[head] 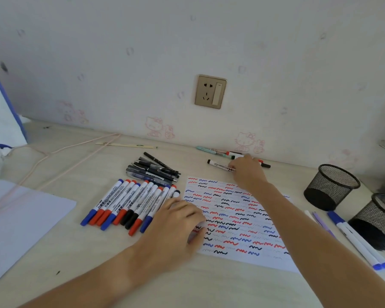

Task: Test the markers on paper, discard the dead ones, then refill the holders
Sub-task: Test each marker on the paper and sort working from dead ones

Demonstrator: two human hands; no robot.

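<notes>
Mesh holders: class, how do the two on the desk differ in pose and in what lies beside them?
The far holder stands upright; the near holder lies tipped on its side. Blue pens lie right beside the near holder; none lie by the far holder. Both are black mesh cups, and no marker shows in either.

R hand (247, 168) grips black marker (220, 165); L hand (176, 221) presses paper (236, 221).
</notes>
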